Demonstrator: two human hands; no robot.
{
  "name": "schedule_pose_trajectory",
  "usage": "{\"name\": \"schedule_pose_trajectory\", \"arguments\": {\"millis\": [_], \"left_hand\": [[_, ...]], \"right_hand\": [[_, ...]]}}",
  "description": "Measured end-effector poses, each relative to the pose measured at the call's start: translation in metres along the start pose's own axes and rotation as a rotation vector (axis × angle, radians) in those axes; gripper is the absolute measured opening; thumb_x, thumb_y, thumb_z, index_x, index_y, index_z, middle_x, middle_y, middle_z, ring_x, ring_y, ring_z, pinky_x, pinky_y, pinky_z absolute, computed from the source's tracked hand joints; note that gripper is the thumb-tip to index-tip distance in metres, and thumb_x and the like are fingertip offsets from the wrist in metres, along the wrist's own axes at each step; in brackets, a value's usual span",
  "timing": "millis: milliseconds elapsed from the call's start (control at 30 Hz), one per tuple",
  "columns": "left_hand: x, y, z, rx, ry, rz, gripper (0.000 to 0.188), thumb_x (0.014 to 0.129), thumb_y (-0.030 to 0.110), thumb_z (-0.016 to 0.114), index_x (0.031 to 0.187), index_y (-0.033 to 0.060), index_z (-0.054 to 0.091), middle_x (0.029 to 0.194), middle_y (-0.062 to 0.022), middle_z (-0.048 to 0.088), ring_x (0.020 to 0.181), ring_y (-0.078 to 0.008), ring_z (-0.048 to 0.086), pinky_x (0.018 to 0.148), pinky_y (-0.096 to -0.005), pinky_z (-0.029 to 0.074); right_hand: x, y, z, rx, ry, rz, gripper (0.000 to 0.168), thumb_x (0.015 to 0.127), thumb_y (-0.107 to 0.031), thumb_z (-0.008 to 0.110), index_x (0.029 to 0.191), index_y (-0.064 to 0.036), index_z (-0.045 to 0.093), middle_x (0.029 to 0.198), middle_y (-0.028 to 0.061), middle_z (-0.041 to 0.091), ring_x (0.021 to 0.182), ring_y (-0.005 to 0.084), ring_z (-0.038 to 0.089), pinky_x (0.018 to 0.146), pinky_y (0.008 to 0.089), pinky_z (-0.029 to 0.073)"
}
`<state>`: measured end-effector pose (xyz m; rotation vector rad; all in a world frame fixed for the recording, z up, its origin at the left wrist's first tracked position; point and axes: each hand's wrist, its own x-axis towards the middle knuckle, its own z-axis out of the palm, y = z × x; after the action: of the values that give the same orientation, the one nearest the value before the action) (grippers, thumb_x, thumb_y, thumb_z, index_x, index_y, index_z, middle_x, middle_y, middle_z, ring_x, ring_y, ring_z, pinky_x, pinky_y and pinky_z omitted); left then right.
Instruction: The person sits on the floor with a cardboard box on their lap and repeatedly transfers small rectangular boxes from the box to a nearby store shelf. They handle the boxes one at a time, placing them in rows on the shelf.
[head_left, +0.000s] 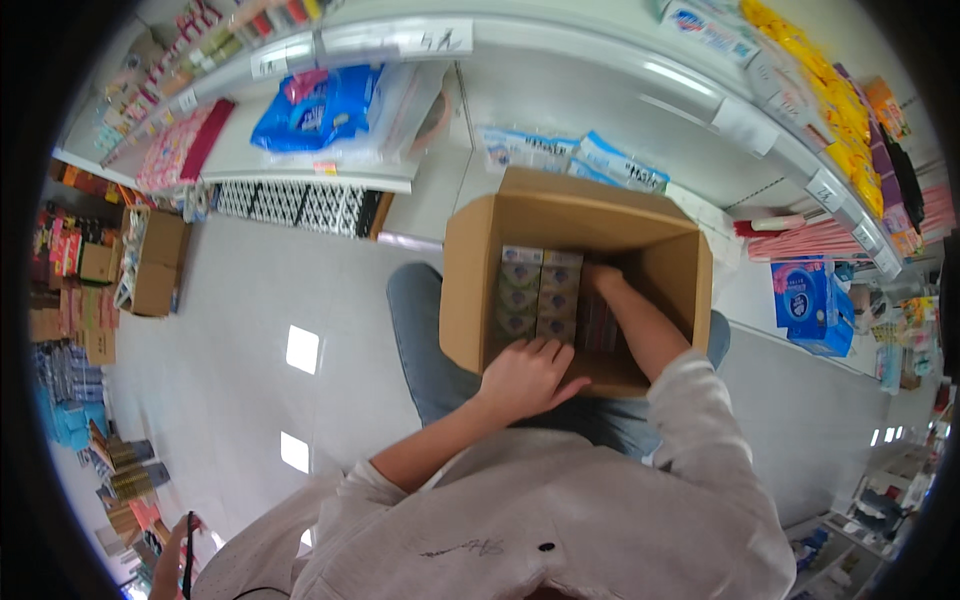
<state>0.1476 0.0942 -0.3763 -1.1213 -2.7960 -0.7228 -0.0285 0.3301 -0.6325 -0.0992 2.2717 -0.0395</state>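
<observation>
An open cardboard box (469, 292) stands before me between my jeans-clad knees, tilted so its inside shows. My left hand (529, 379) grips its near rim, fingers curled over the edge and thumb apart. Two columns of small soap boxes stand in its left part, one with green-tinted fronts (517, 296) and one with beige fronts (558, 300). To the right of these lie clear-wrapped packs (598, 326), dim in shadow. My right hand (602, 279) reaches deep inside near the beige column; its fingers are hidden, so what it holds cannot be told.
A shelf edge (570, 67) curves over the box's far side. Blue-and-white packets (622, 161) lie on the lower shelf behind it. Blue wipes packs (322, 109) sit at left, a blue carton (810, 304) at right. Another person's arm (171, 559) shows at lower left.
</observation>
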Motion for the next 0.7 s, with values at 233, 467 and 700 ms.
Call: {"name": "schedule_pose_trajectory", "arguments": {"millis": [233, 467, 700], "left_hand": [[0.029, -0.016, -0.045, -0.526, 0.117, -0.118, 0.032, 0.090, 0.019, 0.075, 0.118, 0.0066, 0.064, 0.102, -0.0115, 0.071, 0.087, -0.0314, 0.070, 0.074, -0.0383, 0.055], [0.140, -0.031, -0.146, -0.185, 0.592, 0.190, 0.047, 0.088, 0.011, 0.071, 0.132, 0.0007, 0.056, 0.135, -0.0224, 0.057, 0.125, -0.0432, 0.054, 0.105, -0.0481, 0.044], [0.338, -0.022, -0.206, 0.212, 0.693, 0.359, 0.077, 0.094, 0.041, 0.067, 0.153, 0.0006, 0.036, 0.165, -0.0257, 0.022, 0.151, -0.0432, 0.025, 0.121, -0.0538, 0.023]], "right_hand": [[-0.211, -0.070, -0.086, 0.233, -0.075, -0.739, 0.041, 0.091, -0.032, 0.060, 0.127, -0.015, 0.065, 0.113, 0.0196, 0.073, 0.102, 0.0383, 0.069, 0.085, 0.0490, 0.055], [-0.334, -0.092, -0.024, 0.393, 0.675, -0.528, 0.042, 0.096, -0.046, 0.063, 0.121, -0.011, 0.068, 0.095, 0.0167, 0.073, 0.090, 0.0383, 0.071, 0.077, 0.0464, 0.058], [-0.314, -0.095, -0.002, 0.386, 1.107, -0.491, 0.024, 0.096, -0.033, 0.067, 0.089, -0.009, 0.065, 0.075, 0.0072, 0.067, 0.073, 0.0258, 0.069, 0.059, 0.0395, 0.055]]}}
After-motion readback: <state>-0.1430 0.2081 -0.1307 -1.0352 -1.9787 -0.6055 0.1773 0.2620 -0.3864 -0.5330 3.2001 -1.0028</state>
